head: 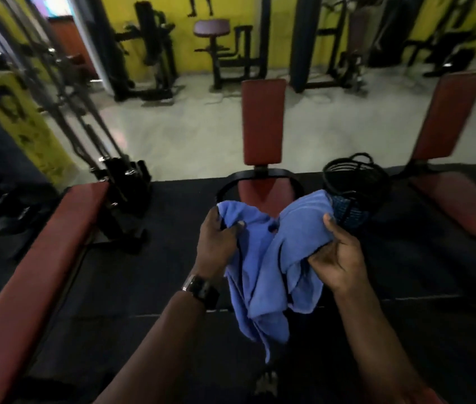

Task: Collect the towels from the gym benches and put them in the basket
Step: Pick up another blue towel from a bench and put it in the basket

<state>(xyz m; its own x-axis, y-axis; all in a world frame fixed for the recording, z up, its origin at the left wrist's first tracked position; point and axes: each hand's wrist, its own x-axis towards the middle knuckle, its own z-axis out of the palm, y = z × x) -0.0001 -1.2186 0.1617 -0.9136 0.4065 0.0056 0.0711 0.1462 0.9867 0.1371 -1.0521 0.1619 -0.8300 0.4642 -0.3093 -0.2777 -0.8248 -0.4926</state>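
Note:
A blue towel (263, 263) hangs bunched between both my hands over the dark floor mat. My left hand (216, 243), with a dark watch on the wrist, grips its upper left corner. My right hand (339, 258) grips its upper right part. Just beyond my right hand stands a black woven basket (356, 182) with loop handles, on the floor between two benches; something blue shows through its lower side. The towel's top edge overlaps the basket's left side in view.
A red upright seat bench (263, 121) stands straight ahead. A flat red bench (35, 272) runs along the left, another red bench (452, 182) sits at the right. A weight machine (120, 182) is at the left, more machines along the yellow back wall.

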